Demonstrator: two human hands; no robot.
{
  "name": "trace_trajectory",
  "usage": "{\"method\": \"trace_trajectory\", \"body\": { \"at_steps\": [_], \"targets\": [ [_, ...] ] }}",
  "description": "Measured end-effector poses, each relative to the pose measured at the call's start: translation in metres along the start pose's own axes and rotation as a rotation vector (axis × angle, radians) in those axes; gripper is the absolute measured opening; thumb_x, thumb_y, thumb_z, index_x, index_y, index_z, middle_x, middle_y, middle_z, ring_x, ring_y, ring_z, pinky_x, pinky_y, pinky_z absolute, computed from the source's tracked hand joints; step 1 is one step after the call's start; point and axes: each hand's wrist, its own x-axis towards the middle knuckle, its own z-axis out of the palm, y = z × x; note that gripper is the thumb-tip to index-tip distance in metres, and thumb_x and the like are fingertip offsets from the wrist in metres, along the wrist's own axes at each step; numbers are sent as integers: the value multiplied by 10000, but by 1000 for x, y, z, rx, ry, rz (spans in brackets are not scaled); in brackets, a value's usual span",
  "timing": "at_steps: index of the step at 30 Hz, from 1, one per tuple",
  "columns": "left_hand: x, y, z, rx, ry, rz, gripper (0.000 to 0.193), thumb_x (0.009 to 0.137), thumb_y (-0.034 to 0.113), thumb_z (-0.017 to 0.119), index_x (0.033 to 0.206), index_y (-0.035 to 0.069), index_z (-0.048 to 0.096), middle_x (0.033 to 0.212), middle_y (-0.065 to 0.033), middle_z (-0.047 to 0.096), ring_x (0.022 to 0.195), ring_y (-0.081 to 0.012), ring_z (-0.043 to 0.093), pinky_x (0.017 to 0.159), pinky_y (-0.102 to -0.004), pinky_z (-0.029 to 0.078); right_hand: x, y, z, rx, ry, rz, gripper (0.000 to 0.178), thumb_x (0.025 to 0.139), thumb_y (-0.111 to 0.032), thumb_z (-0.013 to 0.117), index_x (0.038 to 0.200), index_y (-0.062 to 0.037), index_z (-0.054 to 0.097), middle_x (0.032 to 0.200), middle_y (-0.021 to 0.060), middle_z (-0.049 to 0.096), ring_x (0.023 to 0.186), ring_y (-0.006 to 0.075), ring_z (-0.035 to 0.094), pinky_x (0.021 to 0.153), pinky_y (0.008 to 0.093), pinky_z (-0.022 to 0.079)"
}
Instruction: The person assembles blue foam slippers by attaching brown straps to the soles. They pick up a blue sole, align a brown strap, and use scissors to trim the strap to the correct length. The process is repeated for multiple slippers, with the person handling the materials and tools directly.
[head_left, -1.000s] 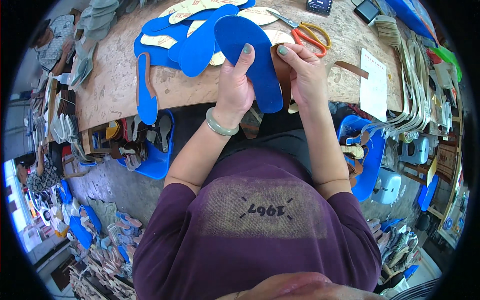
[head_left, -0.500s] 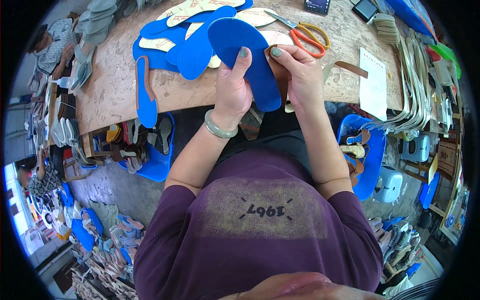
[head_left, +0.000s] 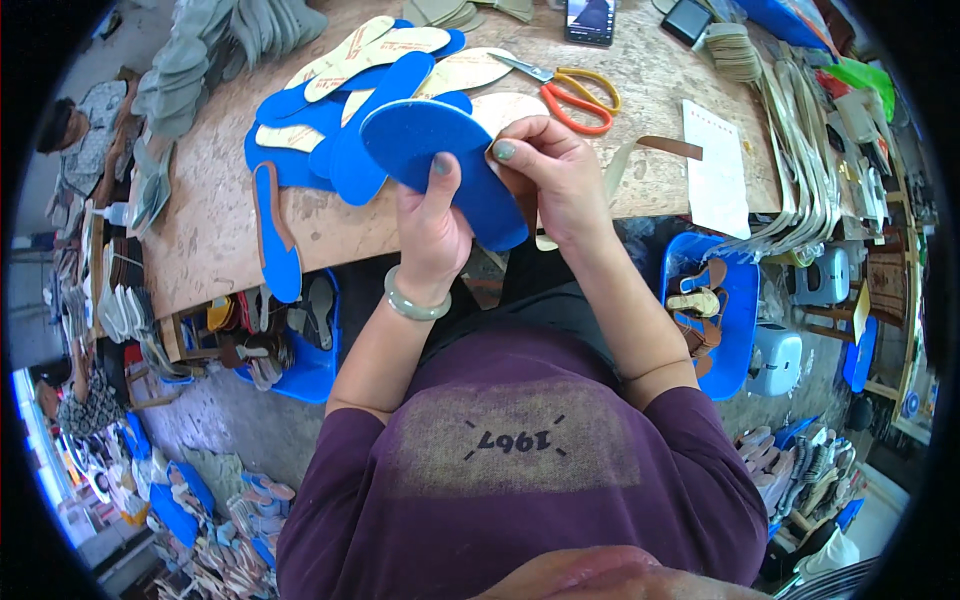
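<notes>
My left hand (head_left: 432,225) grips a blue shoe insole (head_left: 420,135) above the near table edge, thumb on its blue face. At the insole's right edge, my right hand (head_left: 555,185) pinches a brown strip (head_left: 515,188) between thumb and forefinger. Part of that strip hides behind the insole and my fingers. Beyond the insole lies a pile of blue and cream insoles (head_left: 395,75). To the left, a single blue insole with a brown strip along its edge (head_left: 282,265) rests across the table's front edge. Orange-and-yellow-handled scissors (head_left: 580,100) lie just beyond my right hand.
A brown-and-cream strip (head_left: 672,148) reaches over a white paper sheet (head_left: 715,185). Long pale strips (head_left: 800,170) hang over the table's right side. A phone (head_left: 590,20) lies at the back. Blue bins (head_left: 735,330) with shoe parts stand below. Another person (head_left: 100,130) sits at far left.
The whole view has shifted, so the table's things appear farther left and lower. Both hands and the insole have come slightly nearer to me, keeping the same grip.
</notes>
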Motion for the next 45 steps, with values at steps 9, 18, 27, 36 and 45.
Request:
{"method": "trace_trajectory", "body": {
  "at_steps": [9,18,27,36,45],
  "targets": [
    [-9,33,6,646,-95,-48,225,945,196,576,1081,17,592,1004,-25,618,924,-92,563,833,-258,447,-4,-24,-8,-820,-229,-307,139,791,-122,715,879,-13,711,781,19,614,692,89,561,621,230,447],
    [10,13,6,231,-33,23,420,995,282,427,1275,-30,460,1284,-209,521,1210,-266,488,1026,-404,382,5,3,11,-598,-127,-30,200,897,-118,609,1038,10,669,918,38,653,814,73,578,725,213,477],
    [6,22,6,152,-58,101,432,994,294,442,1283,-27,448,1118,-183,596,1102,-249,553,967,-389,423,-17,2,2,-940,13,-415,196,849,-31,626,1038,-27,681,874,98,691,783,138,652,698,258,509],
    [11,33,2,-65,-82,208,445,996,340,421,1250,-22,462,993,-124,592,1005,-236,588,948,-402,441,-14,11,13,-636,-50,-371,129,825,-92,693,933,-30,727,833,63,689,781,97,628,706,225,488],
    [7,40,6,-157,-15,171,464,981,390,442,1259,19,465,969,-76,534,865,-177,512,915,-405,432,-19,20,14,-527,-63,-189,119,815,-93,701,899,-12,725,803,27,688,719,73,597,646,213,474]
  ]
}}
